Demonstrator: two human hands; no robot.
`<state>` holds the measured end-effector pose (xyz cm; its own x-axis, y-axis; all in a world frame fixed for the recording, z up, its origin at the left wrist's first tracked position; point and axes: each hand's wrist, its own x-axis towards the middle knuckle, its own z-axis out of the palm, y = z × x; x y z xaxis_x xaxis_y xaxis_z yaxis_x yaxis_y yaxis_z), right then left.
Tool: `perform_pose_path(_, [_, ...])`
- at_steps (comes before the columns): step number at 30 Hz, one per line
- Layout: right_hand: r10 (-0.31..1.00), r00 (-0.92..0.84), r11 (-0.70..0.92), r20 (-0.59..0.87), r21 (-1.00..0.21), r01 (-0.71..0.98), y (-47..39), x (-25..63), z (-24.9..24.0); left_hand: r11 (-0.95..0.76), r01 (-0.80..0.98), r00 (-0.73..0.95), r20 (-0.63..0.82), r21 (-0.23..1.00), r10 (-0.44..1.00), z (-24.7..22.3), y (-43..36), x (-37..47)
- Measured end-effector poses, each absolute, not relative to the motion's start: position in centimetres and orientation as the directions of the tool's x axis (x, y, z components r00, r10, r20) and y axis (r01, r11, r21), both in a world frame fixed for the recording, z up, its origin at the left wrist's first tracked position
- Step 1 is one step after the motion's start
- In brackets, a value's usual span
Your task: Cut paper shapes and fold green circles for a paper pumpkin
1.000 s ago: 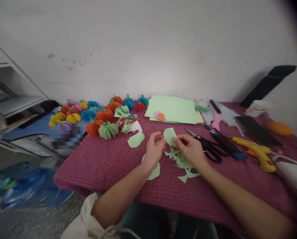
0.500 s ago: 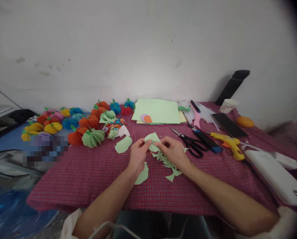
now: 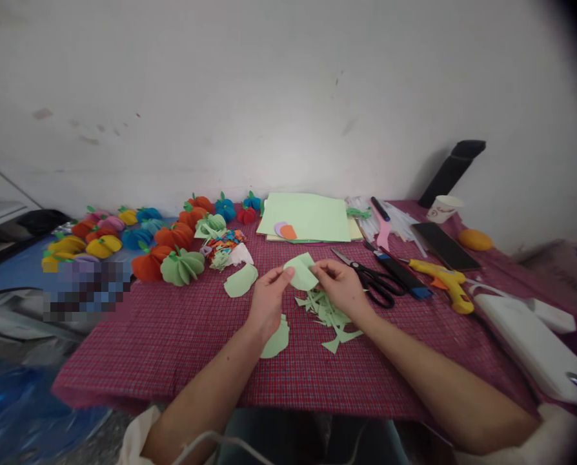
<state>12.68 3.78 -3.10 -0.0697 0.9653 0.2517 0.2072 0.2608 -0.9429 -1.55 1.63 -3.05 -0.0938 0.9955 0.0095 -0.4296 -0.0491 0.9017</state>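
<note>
Between my hands is a light green paper piece (image 3: pixel 301 270) with a rounded lower edge. My left hand (image 3: pixel 269 298) pinches its left side, thumb on top. My right hand (image 3: pixel 339 287) grips its right edge between thumb and fingers. Under and beside my right hand lies a heap of green paper scraps (image 3: pixel 330 313). Close to my left forearm is a small stack of rounded green cutouts (image 3: pixel 277 341), partly hidden by the arm. Another cutout pile (image 3: pixel 241 281) lies left of my left hand. Black-handled scissors (image 3: pixel 378 282) rest to the right, blades partly spread.
Several colourful paper pumpkins (image 3: pixel 175 236) stand at the left. Green paper sheets (image 3: pixel 312 216) lie at the back. On the right are a utility knife (image 3: pixel 404 274), a yellow glue gun (image 3: pixel 441 278), a phone (image 3: pixel 446 245), a paper cup (image 3: pixel 443 208) and a white box-like device (image 3: pixel 530 342).
The green paper piece now shows more of its face. My right fingers have shifted to its right edge, slightly away from my left hand.
</note>
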Motion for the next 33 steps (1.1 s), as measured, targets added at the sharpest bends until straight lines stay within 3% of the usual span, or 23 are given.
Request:
perform_pose_path(3, [0.952, -0.172, 0.283, 0.254, -0.944, 0.171, 3.5, 12.4, -3.1, -0.043, -0.405, -0.083, 0.010, 0.914, 0.997, -3.2, 1.6, -1.6])
perform_pose_path(7, [0.960, -0.127, 0.262, 0.250, -0.961, 0.092, 3.2, 12.4, -2.7, -0.048, -0.353, -0.156, -0.008, 0.934, 0.988, -3.1, 1.7, -1.6])
perform_pose_path(13, [0.924, -0.170, 0.376, 0.342, -0.895, 0.242, 3.0, 12.2, -3.0, -0.072, -0.229, -0.144, 0.040, 0.971, 0.989, -2.5, 1.3, -1.6])
perform_pose_path(17, [0.922, -0.198, 0.375, 0.333, -0.896, 0.239, 3.3, 12.3, -3.2, -0.101, -0.184, -0.121, 0.079, 0.978, 0.989, -2.5, 1.2, -1.5])
perform_pose_path(24, [0.964, -0.058, 0.263, 0.259, -0.961, 0.083, 4.2, 13.1, -2.9, -0.201, -0.147, -0.379, 0.133, 0.968, 0.916, -0.8, 1.7, -3.6])
perform_pose_path(28, [0.965, -0.166, 0.214, 0.205, -0.976, 0.036, 3.8, 12.7, -3.1, -0.215, -0.012, -0.340, 0.198, 0.977, 0.919, 1.2, 0.0, -7.0])
perform_pose_path(33, [0.887, -0.460, 0.076, 0.051, -0.996, 0.037, 1.5, 10.9, -2.6, -0.078, 0.167, -0.347, 0.132, 0.983, 0.928, 1.1, -3.9, -11.0])
